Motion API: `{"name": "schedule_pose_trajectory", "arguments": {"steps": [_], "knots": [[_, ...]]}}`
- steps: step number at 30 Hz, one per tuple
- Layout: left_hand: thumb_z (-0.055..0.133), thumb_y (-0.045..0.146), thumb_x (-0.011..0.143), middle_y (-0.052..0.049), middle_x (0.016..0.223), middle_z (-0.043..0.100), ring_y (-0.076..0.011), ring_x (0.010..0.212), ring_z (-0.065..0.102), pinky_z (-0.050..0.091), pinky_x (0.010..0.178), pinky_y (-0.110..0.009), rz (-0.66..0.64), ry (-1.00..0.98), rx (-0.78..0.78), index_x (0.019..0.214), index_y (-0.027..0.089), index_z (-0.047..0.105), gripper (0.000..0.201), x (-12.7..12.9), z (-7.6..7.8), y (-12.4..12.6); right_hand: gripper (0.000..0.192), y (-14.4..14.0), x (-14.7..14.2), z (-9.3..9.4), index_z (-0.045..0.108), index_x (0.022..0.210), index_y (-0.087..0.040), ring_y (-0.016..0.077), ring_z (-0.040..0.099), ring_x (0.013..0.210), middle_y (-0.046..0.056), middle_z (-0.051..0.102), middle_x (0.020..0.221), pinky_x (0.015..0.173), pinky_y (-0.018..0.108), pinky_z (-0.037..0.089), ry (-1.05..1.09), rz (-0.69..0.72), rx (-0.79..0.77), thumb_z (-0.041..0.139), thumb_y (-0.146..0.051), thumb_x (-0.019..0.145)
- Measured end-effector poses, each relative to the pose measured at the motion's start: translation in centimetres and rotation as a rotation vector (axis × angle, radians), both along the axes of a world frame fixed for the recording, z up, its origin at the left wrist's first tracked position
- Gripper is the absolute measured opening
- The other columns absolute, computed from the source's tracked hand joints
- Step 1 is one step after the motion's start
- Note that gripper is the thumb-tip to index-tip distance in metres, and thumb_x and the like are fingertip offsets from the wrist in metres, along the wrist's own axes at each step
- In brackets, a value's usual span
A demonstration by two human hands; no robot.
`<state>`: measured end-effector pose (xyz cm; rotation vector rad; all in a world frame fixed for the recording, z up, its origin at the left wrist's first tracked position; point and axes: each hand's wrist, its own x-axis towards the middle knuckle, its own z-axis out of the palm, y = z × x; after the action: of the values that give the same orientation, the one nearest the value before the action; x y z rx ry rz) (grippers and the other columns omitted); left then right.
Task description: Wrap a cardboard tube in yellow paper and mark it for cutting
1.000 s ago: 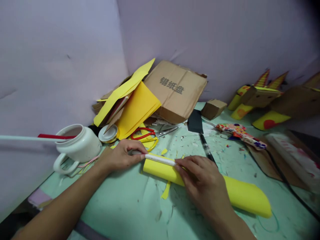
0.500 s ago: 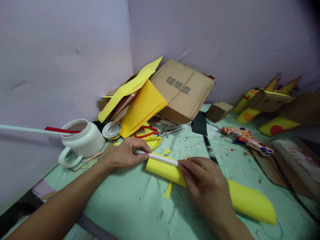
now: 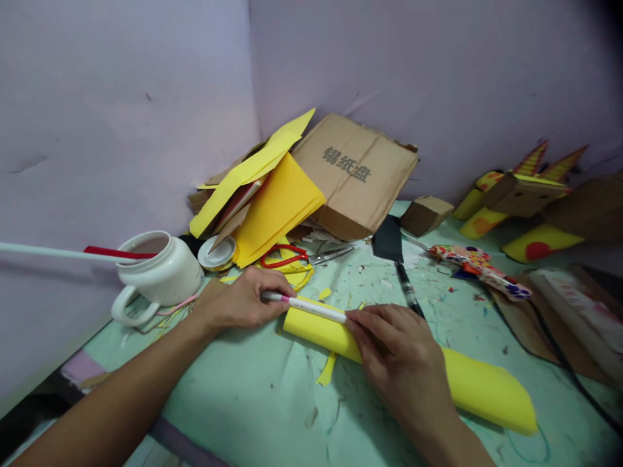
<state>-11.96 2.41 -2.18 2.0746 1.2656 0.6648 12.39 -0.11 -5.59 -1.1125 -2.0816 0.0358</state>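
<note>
Left hand (image 3: 241,303) pinches a white pen's (image 3: 311,307) end and right hand (image 3: 396,353) its other, pressing it along the yellow roll (image 3: 467,383) (scissors (image 3: 292,258) at 12 o'clock) on the bench (image 3: 253,402), apparently to hold the roll steady.

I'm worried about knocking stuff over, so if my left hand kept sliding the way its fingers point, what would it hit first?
The left hand points right along the white pen toward the right hand. It would likely meet those fingers first, at the pen's far end.
</note>
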Motion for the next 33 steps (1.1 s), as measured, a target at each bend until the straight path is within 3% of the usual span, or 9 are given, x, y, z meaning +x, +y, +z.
{"name": "schedule_pose_trajectory", "arguments": {"steps": [8, 33], "knots": [[0.056, 0.023, 0.076, -0.007, 0.078, 0.071, -0.0149, 0.07, 0.063, 0.047, 0.063, -0.023, -0.05, -0.034, 0.031, 0.084, 0.01, 0.071, 0.021, -0.01, -0.07, 0.17, 0.013, -0.02, 0.0, -0.04, 0.07, 0.085, -0.018, 0.0206, 0.056, 0.069, 0.006, 0.066, 0.075, 0.067, 0.04, 0.044, 0.012, -0.002, -0.006, 0.058, -0.017, 0.081], [0.055, 0.022, 0.079, -0.009, 0.08, 0.07, -0.017, 0.075, 0.063, 0.048, 0.068, -0.025, -0.084, -0.007, 0.062, 0.085, 0.009, 0.071, 0.021, -0.07, 0.25, 0.21, 0.012, -0.22, -0.03, 0.25, 0.069, 0.085, -0.018, 0.0202, 0.057, 0.069, 0.006, 0.067, 0.075, 0.069, 0.041, 0.045, 0.002, 0.0, -0.003, 0.057, -0.018, 0.082]]}}
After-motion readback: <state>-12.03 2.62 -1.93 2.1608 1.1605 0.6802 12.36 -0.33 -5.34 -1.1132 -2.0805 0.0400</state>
